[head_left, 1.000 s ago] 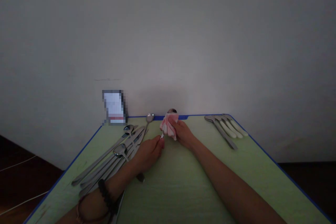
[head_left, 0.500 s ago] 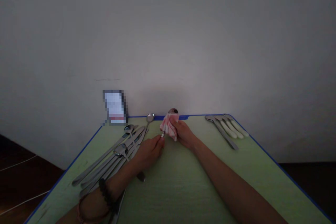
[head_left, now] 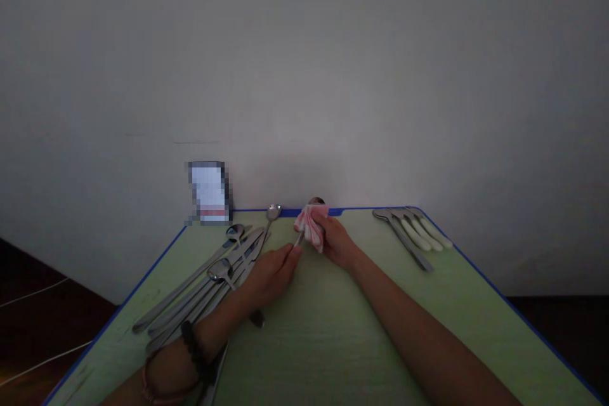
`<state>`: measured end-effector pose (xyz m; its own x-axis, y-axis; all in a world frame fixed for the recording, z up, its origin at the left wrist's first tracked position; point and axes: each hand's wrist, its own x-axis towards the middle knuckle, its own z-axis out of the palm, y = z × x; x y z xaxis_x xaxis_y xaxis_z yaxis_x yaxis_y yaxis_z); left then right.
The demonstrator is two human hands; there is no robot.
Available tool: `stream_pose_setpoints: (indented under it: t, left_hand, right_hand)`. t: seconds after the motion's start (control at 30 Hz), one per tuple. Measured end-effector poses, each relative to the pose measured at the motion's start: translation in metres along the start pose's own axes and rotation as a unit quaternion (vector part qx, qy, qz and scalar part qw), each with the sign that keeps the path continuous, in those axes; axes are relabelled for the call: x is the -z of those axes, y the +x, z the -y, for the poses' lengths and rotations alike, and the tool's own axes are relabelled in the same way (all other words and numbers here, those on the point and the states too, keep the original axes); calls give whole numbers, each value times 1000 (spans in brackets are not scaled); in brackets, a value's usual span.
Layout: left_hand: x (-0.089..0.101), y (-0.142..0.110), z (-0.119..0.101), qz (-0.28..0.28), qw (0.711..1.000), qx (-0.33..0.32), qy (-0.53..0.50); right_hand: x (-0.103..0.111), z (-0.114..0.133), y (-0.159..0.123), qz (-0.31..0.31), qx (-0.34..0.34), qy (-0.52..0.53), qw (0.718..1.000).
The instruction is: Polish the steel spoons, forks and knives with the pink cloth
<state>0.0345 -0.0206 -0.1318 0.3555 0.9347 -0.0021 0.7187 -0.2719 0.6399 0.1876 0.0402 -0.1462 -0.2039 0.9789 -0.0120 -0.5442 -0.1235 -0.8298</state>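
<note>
My left hand (head_left: 278, 268) is closed around the handle of a metal spoon (head_left: 317, 201), which slants up and away over the far part of the table. My right hand (head_left: 337, 240) grips a pink-and-white cloth (head_left: 311, 226) wrapped around the spoon just below its bowl. Only the top of the bowl shows above the cloth; the middle of the spoon is covered. Beneath and beside my left forearm lies a pile of metal cutlery (head_left: 190, 304), with spoons and table knives crossing one another. Part of that pile is hidden by the arm.
The green table (head_left: 323, 349) has a blue edge and stands against a grey wall. At its far left corner leans a blurred phone (head_left: 208, 193). On the right lie a metal spoon (head_left: 404, 242) and several pieces of cutlery with cream handles (head_left: 416, 235).
My right hand and the cloth have shifted slightly up along the spoon, toward its bowl, so more of the handle shows below. The left hand keeps its hold.
</note>
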Motion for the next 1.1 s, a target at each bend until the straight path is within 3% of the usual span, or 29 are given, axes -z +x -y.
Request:
stream_pose_setpoints:
  t: [0.27,0.77,1.1]
  left_hand:
    - [2,0,-3,10,1000,-3,12]
    - [-1,0,1,-5,1000,-11,22]
    - [0,-1,-1,6,995,-39,94]
  right_hand:
    - [0,0,5,-20,47,41,998]
    - [0,-1,-2,8,-17,-24,1000]
    - [7,-2,13,-59,35,58,996]
